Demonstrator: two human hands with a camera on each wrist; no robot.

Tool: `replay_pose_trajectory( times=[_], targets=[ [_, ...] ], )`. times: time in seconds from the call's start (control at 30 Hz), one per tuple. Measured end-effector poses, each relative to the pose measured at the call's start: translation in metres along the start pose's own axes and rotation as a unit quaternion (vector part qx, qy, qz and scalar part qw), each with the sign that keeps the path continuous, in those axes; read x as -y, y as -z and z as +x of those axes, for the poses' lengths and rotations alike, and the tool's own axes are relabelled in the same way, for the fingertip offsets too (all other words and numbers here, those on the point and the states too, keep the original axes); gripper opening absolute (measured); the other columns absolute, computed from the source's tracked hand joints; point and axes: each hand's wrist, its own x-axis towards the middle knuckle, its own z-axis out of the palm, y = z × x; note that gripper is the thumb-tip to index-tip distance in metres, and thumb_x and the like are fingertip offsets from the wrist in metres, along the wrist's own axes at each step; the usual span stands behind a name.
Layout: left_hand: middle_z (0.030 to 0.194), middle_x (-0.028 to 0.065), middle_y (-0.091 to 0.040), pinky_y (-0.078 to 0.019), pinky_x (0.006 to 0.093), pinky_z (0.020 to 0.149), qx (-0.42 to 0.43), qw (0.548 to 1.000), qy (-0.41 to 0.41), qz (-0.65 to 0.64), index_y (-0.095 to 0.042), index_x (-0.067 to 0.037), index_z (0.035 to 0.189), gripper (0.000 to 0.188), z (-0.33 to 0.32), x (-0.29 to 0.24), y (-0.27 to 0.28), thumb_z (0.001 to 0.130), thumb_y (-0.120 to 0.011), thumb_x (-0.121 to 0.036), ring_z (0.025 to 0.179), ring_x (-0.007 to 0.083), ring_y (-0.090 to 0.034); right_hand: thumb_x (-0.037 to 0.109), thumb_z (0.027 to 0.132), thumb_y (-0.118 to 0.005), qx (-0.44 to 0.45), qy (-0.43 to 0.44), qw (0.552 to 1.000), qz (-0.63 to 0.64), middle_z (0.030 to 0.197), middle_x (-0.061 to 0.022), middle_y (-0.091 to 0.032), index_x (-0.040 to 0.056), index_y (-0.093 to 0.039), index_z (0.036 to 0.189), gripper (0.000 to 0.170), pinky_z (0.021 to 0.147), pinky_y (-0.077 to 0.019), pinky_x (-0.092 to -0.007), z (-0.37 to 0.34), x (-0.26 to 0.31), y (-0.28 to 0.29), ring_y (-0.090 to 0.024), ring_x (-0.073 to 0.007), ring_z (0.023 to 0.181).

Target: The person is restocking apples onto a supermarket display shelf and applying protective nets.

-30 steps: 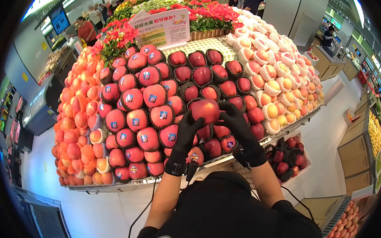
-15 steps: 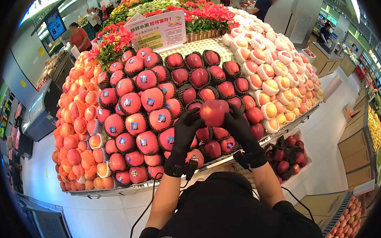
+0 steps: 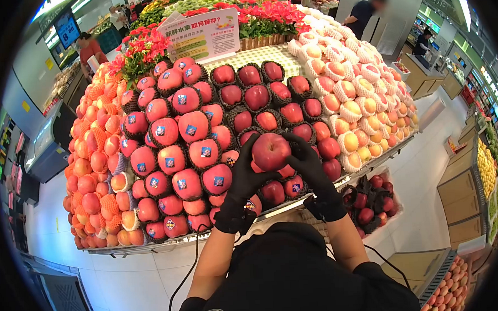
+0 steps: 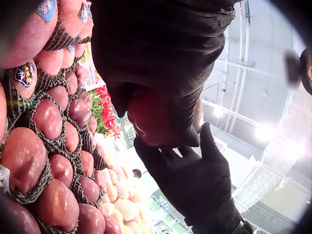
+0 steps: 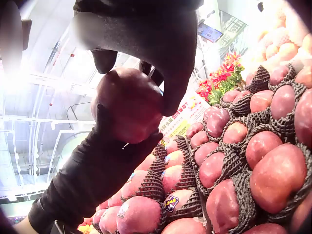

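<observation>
A large red apple (image 3: pixel 271 152) is held up between two black-gloved hands, over the front of the fruit display. From the left side, my left hand (image 3: pixel 247 172) grips it, its fingers bent round the skin in the left wrist view. My right hand (image 3: pixel 309 167) holds the opposite side; in the right wrist view its thumb and fingers span the apple (image 5: pixel 127 105). The stem hollow faces up toward the head camera. Just beyond and below the hands lie dark red apples (image 3: pixel 256 97) in black foam nets, and larger stickered apples (image 3: pixel 194 126) fill the left.
Fruit in white nets (image 3: pixel 350 111) is piled on the right, orange-netted fruit (image 3: pixel 102 162) on the left. A sign (image 3: pixel 205 36) and red flowers (image 3: pixel 265 18) stand behind. A bag of red apples (image 3: pixel 368 206) sits low at right. Cables hang by both forearms.
The apple has been turned between the hands, so its stem hollow now shows on top. Fingers of both hands have shifted round it. The head view has swung slightly.
</observation>
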Motion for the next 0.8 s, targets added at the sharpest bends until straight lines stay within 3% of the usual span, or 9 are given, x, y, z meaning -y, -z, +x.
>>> replay_pose_trajectory(
  times=[0.07, 0.17, 0.37, 0.43, 0.5, 0.6, 0.67, 0.77, 0.8],
  targets=[
    [0.141, 0.0136, -0.042, -0.0408, 0.0398, 0.108, -0.013, 1.000, -0.017, 0.002, -0.030, -0.004, 0.144, 0.105, 0.000, 0.009, -0.001, 0.059, -0.090, -0.014, 0.131, 0.0270, -0.043, 0.005, 0.087, -0.059, -0.012, 0.005, 0.999, -0.031, 0.130, -0.0125, -0.052, 0.0032, -0.043, 0.136, 0.051, 0.104, -0.0411, -0.0352, 0.000, 0.000, 0.001, -0.049, -0.0215, 0.124],
    [0.141, 0.0135, -0.042, -0.0405, 0.0389, 0.107, -0.043, 0.998, 0.046, -0.031, -0.034, -0.004, 0.142, 0.102, -0.003, 0.006, -0.005, 0.058, -0.091, -0.015, 0.131, 0.0262, -0.042, 0.006, 0.092, -0.052, -0.008, 0.011, 0.999, -0.040, 0.128, -0.0113, -0.054, 0.0024, -0.047, 0.133, 0.041, 0.103, -0.0410, -0.0334, 0.002, -0.013, 0.008, -0.050, -0.0208, 0.123],
    [0.133, 0.0139, -0.049, -0.0473, 0.0371, 0.100, -0.015, 0.996, 0.082, -0.002, -0.030, -0.005, 0.143, 0.098, -0.002, 0.019, 0.011, 0.066, -0.088, -0.017, 0.121, 0.0243, -0.052, 0.013, 0.097, -0.049, -0.023, 0.037, 0.999, -0.032, 0.122, -0.0102, -0.058, 0.0015, -0.053, 0.128, 0.033, 0.096, -0.0463, -0.0330, 0.004, -0.021, 0.011, -0.057, -0.0187, 0.112],
    [0.129, 0.0136, -0.051, -0.0512, 0.0366, 0.095, -0.059, 0.936, 0.199, -0.284, -0.028, -0.005, 0.143, 0.093, 0.000, 0.033, 0.015, 0.070, -0.085, -0.014, 0.115, 0.0236, -0.056, 0.014, 0.098, -0.051, -0.051, 0.019, 0.998, -0.026, 0.120, -0.0099, -0.059, 0.0015, -0.054, 0.126, 0.031, 0.092, -0.0484, -0.0325, 0.004, -0.018, 0.009, -0.059, -0.0181, 0.107],
    [0.126, 0.0142, -0.052, -0.0544, 0.0366, 0.089, -0.095, 0.919, 0.216, -0.316, -0.028, -0.006, 0.142, 0.085, -0.002, 0.040, 0.013, 0.075, -0.081, -0.010, 0.108, 0.0234, -0.059, 0.015, 0.098, -0.052, -0.068, 0.002, 0.997, -0.021, 0.116, -0.0092, -0.061, 0.0015, -0.055, 0.124, 0.030, 0.088, -0.0502, -0.0317, 0.002, -0.020, 0.010, -0.061, -0.0174, 0.102],
    [0.120, 0.0169, -0.054, -0.0577, 0.0382, 0.083, -0.111, 0.981, 0.119, -0.104, -0.027, -0.007, 0.136, 0.072, -0.002, 0.029, 0.008, 0.082, -0.074, -0.004, 0.100, 0.0249, -0.062, 0.017, 0.098, -0.052, -0.065, -0.036, 0.997, -0.025, 0.108, -0.0072, -0.063, 0.0017, -0.056, 0.122, 0.028, 0.082, -0.0521, -0.0303, -0.001, -0.027, 0.014, -0.063, -0.0160, 0.094],
    [0.118, 0.0197, -0.054, -0.0592, 0.0402, 0.079, -0.085, 0.988, 0.079, -0.104, -0.026, -0.009, 0.132, 0.065, 0.000, 0.037, 0.014, 0.085, -0.069, -0.001, 0.096, 0.0272, -0.064, 0.019, 0.098, -0.053, -0.053, -0.079, 0.994, -0.044, 0.103, -0.0054, -0.065, 0.0018, -0.057, 0.120, 0.028, 0.077, -0.0527, -0.0294, -0.004, -0.020, 0.014, -0.064, -0.0147, 0.088],
    [0.118, 0.0212, -0.054, -0.0591, 0.0406, 0.080, -0.086, 0.996, 0.017, 0.028, -0.029, -0.008, 0.125, 0.055, 0.005, 0.021, 0.013, 0.087, -0.067, -0.001, 0.096, 0.0291, -0.064, 0.020, 0.098, -0.054, -0.014, -0.159, 0.987, 0.004, 0.099, -0.0051, -0.065, 0.0014, -0.057, 0.119, 0.028, 0.074, -0.0526, -0.0286, -0.009, -0.021, 0.014, -0.064, -0.0130, 0.085],
    [0.120, 0.0210, -0.054, -0.0585, 0.0397, 0.082, -0.088, 0.989, 0.081, -0.086, -0.030, -0.006, 0.126, 0.056, 0.005, 0.015, 0.010, 0.086, -0.069, -0.003, 0.098, 0.0288, -0.064, 0.021, 0.098, -0.054, 0.005, -0.165, 0.986, -0.007, 0.099, -0.0053, -0.065, 0.0013, -0.058, 0.119, 0.029, 0.073, -0.0526, -0.0285, -0.011, -0.021, 0.014, -0.064, -0.0128, 0.084]
  ],
)
